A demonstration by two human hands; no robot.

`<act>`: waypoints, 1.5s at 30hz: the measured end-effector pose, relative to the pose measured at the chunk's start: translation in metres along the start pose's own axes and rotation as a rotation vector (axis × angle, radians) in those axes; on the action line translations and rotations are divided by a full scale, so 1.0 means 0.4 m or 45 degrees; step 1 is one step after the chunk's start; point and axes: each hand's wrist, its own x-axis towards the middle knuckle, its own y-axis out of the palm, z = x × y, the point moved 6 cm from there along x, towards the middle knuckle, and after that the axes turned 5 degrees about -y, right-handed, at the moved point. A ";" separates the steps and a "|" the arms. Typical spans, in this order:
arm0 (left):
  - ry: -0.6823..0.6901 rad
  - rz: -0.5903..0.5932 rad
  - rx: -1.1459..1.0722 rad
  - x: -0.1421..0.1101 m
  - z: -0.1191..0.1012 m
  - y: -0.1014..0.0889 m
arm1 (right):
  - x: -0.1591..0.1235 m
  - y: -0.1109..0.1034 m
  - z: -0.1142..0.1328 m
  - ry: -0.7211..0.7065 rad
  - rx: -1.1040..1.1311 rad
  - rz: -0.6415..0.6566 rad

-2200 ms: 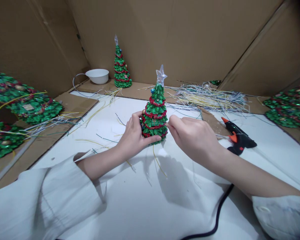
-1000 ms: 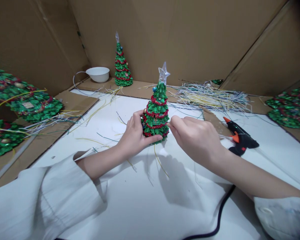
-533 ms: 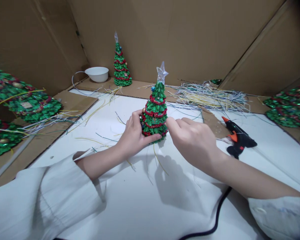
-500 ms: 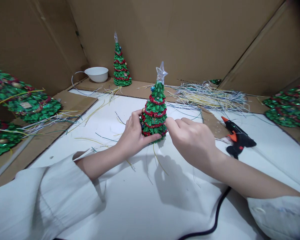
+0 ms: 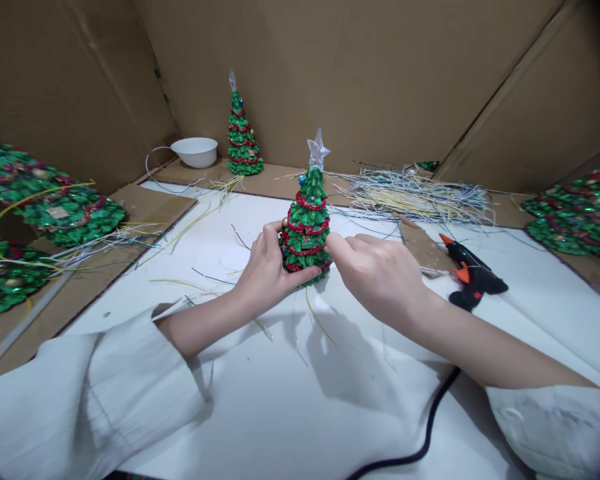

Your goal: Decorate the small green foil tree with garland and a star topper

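A small green Christmas tree figurine (image 5: 307,230) with red garlands and a clear star (image 5: 319,151) on top stands in the middle of the white work surface. My left hand (image 5: 267,270) is closed round its lower left side, thumb across the front near the base. At the tree's right side is my right hand (image 5: 375,273), its fingers pinched together by the lower garland. What the pinch holds, if anything, is hidden behind the fingers. Yellow and white wires (image 5: 320,320) trail on the surface from beneath the tree.
A black and orange glue gun (image 5: 475,272) lies at right, near a black cable (image 5: 433,420). Behind are a wire bundle (image 5: 415,193), a white bowl (image 5: 196,153) and another tree (image 5: 243,137). More trees lie at left (image 5: 55,200) and right (image 5: 580,213). Cardboard walls (image 5: 330,73) enclose the surface.
My right hand has shifted slightly left, closer against the tree. The tree leans a little further left at its top. My left hand keeps its hold.
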 end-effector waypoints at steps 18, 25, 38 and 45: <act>-0.024 -0.002 -0.030 0.003 0.017 0.002 | -0.024 0.034 -0.025 0.071 0.105 -0.075; -0.015 -0.010 -0.044 0.003 0.017 0.003 | -0.022 0.037 -0.020 0.062 0.070 -0.062; -0.078 0.007 -0.031 0.004 0.009 0.001 | -0.006 0.016 0.002 0.169 0.067 0.080; -0.058 -0.018 -0.013 0.002 -0.002 -0.002 | 0.021 0.023 -0.016 0.296 0.243 0.376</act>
